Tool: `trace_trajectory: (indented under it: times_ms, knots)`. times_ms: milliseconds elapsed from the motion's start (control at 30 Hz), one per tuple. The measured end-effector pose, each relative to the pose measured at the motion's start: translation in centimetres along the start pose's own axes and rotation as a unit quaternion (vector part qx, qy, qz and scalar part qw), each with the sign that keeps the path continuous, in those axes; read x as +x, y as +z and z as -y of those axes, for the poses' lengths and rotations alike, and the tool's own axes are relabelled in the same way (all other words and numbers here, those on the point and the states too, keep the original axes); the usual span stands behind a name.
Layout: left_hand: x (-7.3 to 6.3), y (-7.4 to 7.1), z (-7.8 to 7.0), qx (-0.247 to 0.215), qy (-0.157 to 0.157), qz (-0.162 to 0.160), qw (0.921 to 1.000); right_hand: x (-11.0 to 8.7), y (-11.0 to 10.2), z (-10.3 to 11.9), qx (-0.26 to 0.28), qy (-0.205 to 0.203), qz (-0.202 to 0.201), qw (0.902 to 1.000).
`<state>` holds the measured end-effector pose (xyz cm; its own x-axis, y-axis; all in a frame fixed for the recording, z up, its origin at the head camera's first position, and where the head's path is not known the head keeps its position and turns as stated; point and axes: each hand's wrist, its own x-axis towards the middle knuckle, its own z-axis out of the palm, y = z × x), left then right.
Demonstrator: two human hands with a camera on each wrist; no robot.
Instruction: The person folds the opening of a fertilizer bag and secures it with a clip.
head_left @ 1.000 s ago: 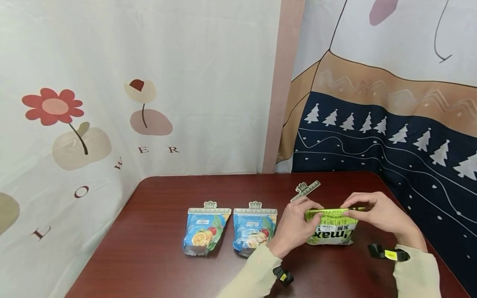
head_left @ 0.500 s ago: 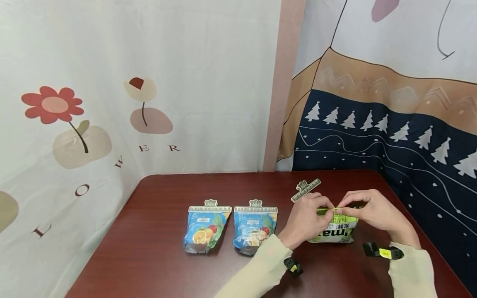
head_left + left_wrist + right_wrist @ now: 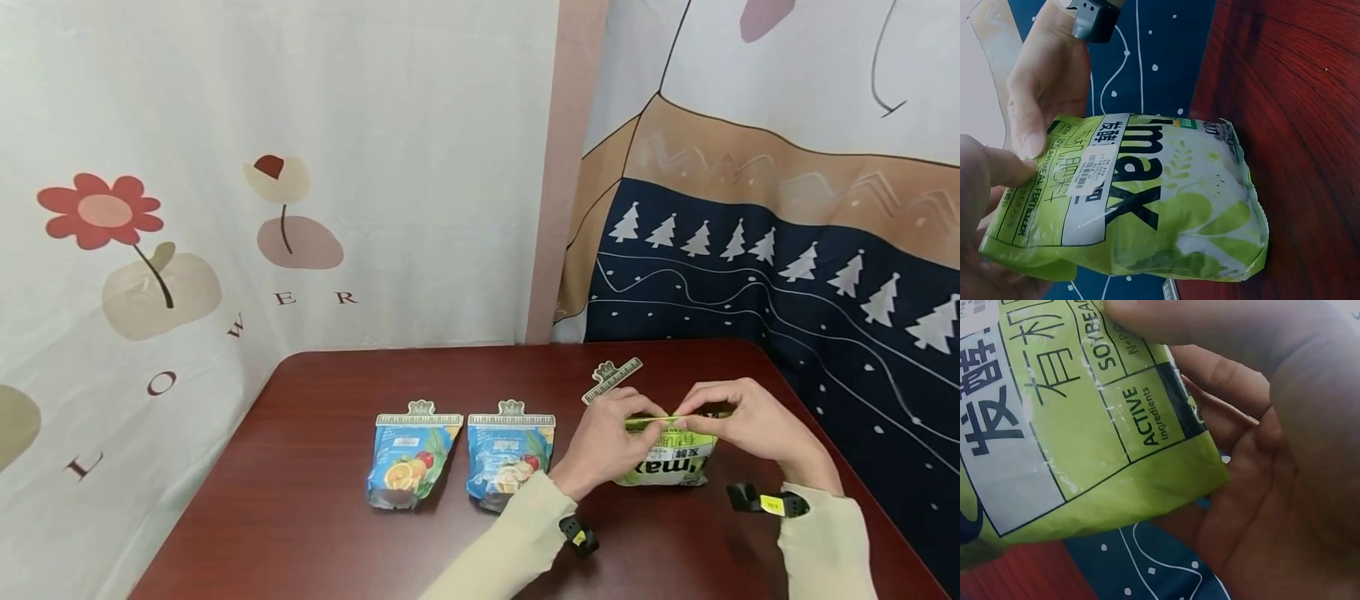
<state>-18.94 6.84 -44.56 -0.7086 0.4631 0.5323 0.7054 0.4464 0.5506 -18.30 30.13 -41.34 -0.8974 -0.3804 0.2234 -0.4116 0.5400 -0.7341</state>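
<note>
A green and white fertilizer bag (image 3: pixel 671 462) with large dark lettering stands on the right part of the table. My left hand (image 3: pixel 617 437) pinches its top edge between thumb and fingers. From the other side my right hand (image 3: pixel 742 421) pinches the same edge, and the two hands' fingertips meet near its middle. In the left wrist view the bag (image 3: pixel 1166 194) shows its printed front and a small barcode label. The right wrist view has a green corner of the bag (image 3: pixel 1116 450) beside the right palm. A flat-jawed metal clip (image 3: pixel 612 381) lies loose just behind the left hand.
Two blue pouches, one at left (image 3: pixel 412 467) and one nearer the middle (image 3: pixel 508 462), lie on the dark red table (image 3: pixel 300 517). Each has a similar clip across its top. Printed curtains (image 3: pixel 420 167) hang behind the table and along its right side.
My left hand has slid right along the bag's top edge toward the right hand, and the right hand has shifted slightly left. Their fingertips now meet. The clip and blue pouches stay in place.
</note>
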Motion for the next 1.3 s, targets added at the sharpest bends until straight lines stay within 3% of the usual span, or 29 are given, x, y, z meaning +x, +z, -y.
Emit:
trace_trajectory:
  times_ms: [100, 200, 400, 600, 800, 1133, 1300]
  knots:
    - [-0.2, -0.2, 0.2, -0.041, -0.025, 0.011, 0.9988, -0.2, -0.1, 0.1, -0.003, 0.009, 0.0, 1.0]
    - [-0.4, -0.4, 0.5, -0.064, -0.029, 0.006, 0.9975, -0.4, -0.3, 0.0, -0.012, 0.016, -0.005, 0.9998]
    - [-0.6, -0.4, 0.9, -0.065, -0.006, -0.016, 0.9977, -0.4, -0.4, -0.3, -0.019, 0.008, -0.016, 0.9997]
    - [-0.8, -0.2, 1.0, -0.081, -0.007, -0.028, 0.9963, -0.4, -0.4, -0.6, -0.003, 0.014, -0.014, 0.9998]
    - [-1.0, -0.2, 1.1, -0.086, -0.018, -0.025, 0.9959, -0.5, -0.6, -0.7, 0.002, 0.017, -0.008, 0.9998]
    - [-1.5, -0.7, 1.5, -0.155, -0.04, -0.024, 0.9868, -0.9, -1.0, -0.4, -0.009, 0.043, -0.008, 0.999]
    - [-1.7, -0.7, 1.5, -0.141, -0.036, -0.032, 0.9888, -1.2, -1.3, -0.7, -0.011, 0.044, -0.01, 0.9989]
